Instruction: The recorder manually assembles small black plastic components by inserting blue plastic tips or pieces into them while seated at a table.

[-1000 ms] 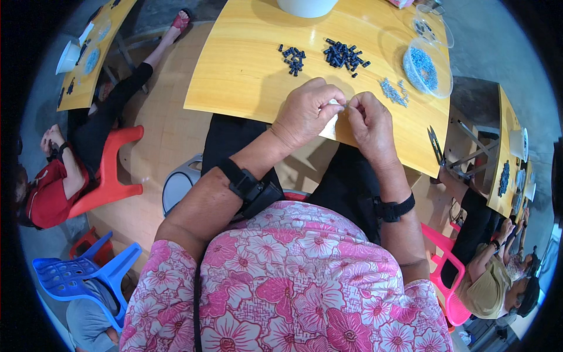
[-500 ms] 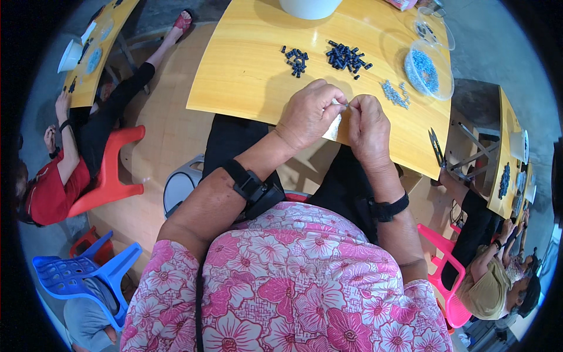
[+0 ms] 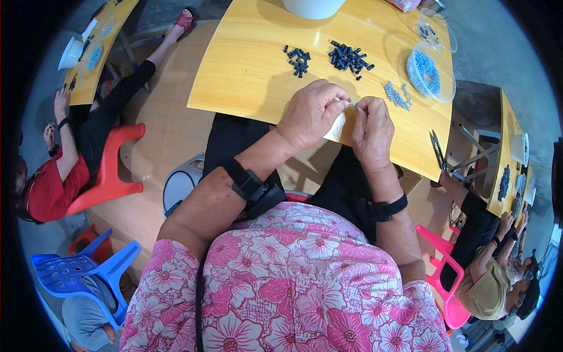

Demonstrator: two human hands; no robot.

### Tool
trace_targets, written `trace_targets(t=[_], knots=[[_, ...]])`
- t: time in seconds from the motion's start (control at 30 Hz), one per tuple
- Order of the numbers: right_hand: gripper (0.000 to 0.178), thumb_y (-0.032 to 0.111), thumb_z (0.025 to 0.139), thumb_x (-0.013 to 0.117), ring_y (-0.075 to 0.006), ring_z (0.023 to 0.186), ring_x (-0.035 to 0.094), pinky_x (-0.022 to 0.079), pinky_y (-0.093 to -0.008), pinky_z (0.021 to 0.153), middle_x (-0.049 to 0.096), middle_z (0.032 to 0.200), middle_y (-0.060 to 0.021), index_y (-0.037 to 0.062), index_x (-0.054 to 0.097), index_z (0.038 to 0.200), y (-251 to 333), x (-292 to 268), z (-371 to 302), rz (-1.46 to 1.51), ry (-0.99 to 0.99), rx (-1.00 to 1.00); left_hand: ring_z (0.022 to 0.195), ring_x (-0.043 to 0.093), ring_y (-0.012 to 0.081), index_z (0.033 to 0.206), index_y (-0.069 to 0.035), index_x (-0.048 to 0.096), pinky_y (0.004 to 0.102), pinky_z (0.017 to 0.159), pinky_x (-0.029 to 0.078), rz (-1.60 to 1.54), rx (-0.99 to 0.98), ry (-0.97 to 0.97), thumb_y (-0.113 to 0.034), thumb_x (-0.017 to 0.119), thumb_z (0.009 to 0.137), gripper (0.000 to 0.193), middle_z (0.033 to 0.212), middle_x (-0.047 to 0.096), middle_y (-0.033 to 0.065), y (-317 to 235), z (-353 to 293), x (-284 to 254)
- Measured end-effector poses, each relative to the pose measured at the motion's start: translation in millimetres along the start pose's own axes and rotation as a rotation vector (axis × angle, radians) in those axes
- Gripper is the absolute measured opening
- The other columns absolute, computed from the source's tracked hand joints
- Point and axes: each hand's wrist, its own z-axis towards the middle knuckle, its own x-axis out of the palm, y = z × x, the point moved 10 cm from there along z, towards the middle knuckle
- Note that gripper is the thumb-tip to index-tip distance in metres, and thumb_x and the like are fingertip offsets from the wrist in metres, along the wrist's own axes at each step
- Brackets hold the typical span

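Note:
Both hands meet over the near edge of the yellow table [image 3: 246, 88]. My left hand [image 3: 314, 114] is pinched at thumb and forefinger, closed on a tiny piece too small to name. Right beside it my right hand [image 3: 372, 129] pinches too; a speck of light blue shows between the two sets of fingertips. Beyond my hands lie a larger pile of small black cylindrical parts [image 3: 347, 57] and a smaller group of black parts [image 3: 299, 61]. To the right of my right hand is a scatter of tiny clear-blue pieces [image 3: 397, 95].
A clear round tub [image 3: 431, 73] of blue pieces stands at the right, with clear lids [image 3: 435, 29] behind. Black scissors [image 3: 437, 148] lie at the right edge. A white bowl [image 3: 314, 7] stands at the back. Other people sit at tables on both sides.
My right hand has shifted slightly right, and a small gap with a light blue speck now shows between the fingertips. My left hand stays nearly in place.

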Motion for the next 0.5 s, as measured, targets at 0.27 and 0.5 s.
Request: trace_targets(t=[0.27,0.5], knots=[[0.019,0.005,0.081,0.065,-0.0386,0.071,0.058,0.048,-0.0465,0.060,0.053,0.083,-0.0166,0.0040,0.051,0.094,4,-1,-1,0.049,0.006,-0.032,0.064,0.048,0.0062,0.099,-0.002,0.072,0.0227,0.059,0.042,-0.186,-0.240,0.190,-0.011,0.069,0.086,0.017,0.069,0.053,-0.0013,20,-4,11],[0.027,0.003,0.076,0.067,-0.0369,0.068,0.057,0.048,-0.0448,0.057,0.052,0.084,-0.0152,0.0053,0.051,0.097,11,-4,-2,0.038,-0.003,-0.130,0.063,0.045,0.0025,0.101,-0.001,0.072,0.0208,0.056,0.040,-0.383,-0.461,0.281,-0.014,0.068,0.088,0.018,0.068,0.051,-0.0066,35,-13,27]])
